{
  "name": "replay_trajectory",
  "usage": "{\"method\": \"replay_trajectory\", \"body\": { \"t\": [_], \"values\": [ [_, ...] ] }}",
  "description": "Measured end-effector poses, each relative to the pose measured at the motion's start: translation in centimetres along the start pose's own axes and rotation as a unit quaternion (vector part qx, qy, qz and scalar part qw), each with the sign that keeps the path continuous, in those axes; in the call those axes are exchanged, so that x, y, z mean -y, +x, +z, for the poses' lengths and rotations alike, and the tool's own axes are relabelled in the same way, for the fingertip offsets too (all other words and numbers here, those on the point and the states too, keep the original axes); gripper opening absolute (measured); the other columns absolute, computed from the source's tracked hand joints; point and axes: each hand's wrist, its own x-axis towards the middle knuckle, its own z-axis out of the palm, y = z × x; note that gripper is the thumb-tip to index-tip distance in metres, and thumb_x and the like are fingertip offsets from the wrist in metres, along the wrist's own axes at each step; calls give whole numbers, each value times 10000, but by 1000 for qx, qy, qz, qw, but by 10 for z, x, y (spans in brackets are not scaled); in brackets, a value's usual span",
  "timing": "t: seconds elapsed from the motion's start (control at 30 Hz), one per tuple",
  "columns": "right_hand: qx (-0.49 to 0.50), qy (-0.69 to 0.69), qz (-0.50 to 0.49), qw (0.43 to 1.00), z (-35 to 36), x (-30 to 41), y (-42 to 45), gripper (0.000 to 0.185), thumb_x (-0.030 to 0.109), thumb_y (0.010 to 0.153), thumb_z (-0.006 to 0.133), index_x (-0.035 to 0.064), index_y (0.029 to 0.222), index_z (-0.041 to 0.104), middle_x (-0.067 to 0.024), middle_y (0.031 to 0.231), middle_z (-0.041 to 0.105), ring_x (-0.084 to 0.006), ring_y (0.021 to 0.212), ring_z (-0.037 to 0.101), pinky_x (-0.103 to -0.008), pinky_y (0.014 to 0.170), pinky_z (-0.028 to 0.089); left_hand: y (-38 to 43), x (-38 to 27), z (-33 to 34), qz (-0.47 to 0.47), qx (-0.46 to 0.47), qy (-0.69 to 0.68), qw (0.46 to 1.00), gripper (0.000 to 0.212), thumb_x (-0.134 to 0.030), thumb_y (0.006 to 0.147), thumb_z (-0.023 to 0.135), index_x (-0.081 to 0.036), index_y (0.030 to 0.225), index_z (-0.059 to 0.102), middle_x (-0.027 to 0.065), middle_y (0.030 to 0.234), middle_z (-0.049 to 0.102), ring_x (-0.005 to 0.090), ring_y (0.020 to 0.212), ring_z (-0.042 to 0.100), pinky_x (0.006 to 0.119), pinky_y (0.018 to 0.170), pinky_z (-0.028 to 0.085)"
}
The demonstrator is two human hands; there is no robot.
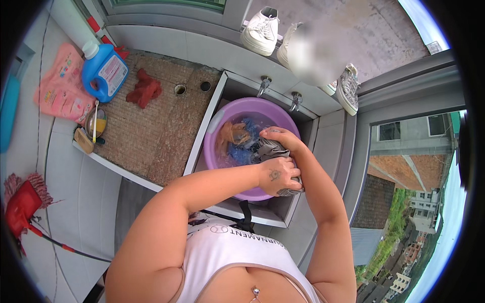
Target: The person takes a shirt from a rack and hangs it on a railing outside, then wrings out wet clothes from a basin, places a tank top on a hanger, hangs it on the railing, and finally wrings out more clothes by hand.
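Over the right side of a purple plastic basin [209, 154], my left hand [278, 176] grips a bunched grey cloth [273, 150] near its lower end. My right hand [285, 139] is closed around the upper part of the same cloth, farther from my body. Some of the grey fabric hangs toward the water. In the basin, a blue cloth [242, 154] and an orange-tan cloth [229, 134] lie partly under cloudy water with a few bubbles. My fingers hide part of the grey cloth.
The basin sits in a tiled sink [223, 81] below two metal taps [264, 85]. On the ribbed slab [159, 128] at left are a red cloth [144, 89], a blue detergent jug [104, 72], a pink bag [62, 87] and a scrubbing brush [83, 141]. White shoes [261, 32] stand on the ledge.
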Motion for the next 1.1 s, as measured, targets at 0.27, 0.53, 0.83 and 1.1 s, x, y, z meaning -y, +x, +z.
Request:
{"method": "replay_trajectory", "body": {
  "t": [0.27,0.53,0.83,1.1],
  "values": [
    [120,356,-135,917,17,-34,-41,957,762,784,400,30,1396,334,-115,1384,440,-279,1266,431,-425,1039,361,-18,27,-73,-325,-533,-447,640,383,-16,730,629,-50,1093,510,45,935,598,156,852,591,290,790,480],
    [-73,504,-302,806,68,-49,-23,459,380,865,631,108,1212,501,-104,1138,600,-261,1052,588,-412,926,478,-37,19,-61,-346,-659,-517,422,355,-96,786,607,-112,1122,494,60,1012,593,186,935,597,354,859,484],
    [46,250,-78,964,33,17,-53,115,82,752,615,88,815,519,-116,921,584,-231,844,576,-333,744,484,-16,-45,-73,-29,-231,-109,967,361,-111,622,736,-133,946,577,112,1097,573,353,1105,544,506,992,388],
    [-7,-189,-77,979,64,52,-55,142,30,685,716,32,682,574,-19,714,587,-122,671,544,-267,642,451,-20,-49,-44,76,-40,46,995,45,-221,740,562,-230,785,561,19,827,569,223,769,591,371,838,438]
  ]
}}
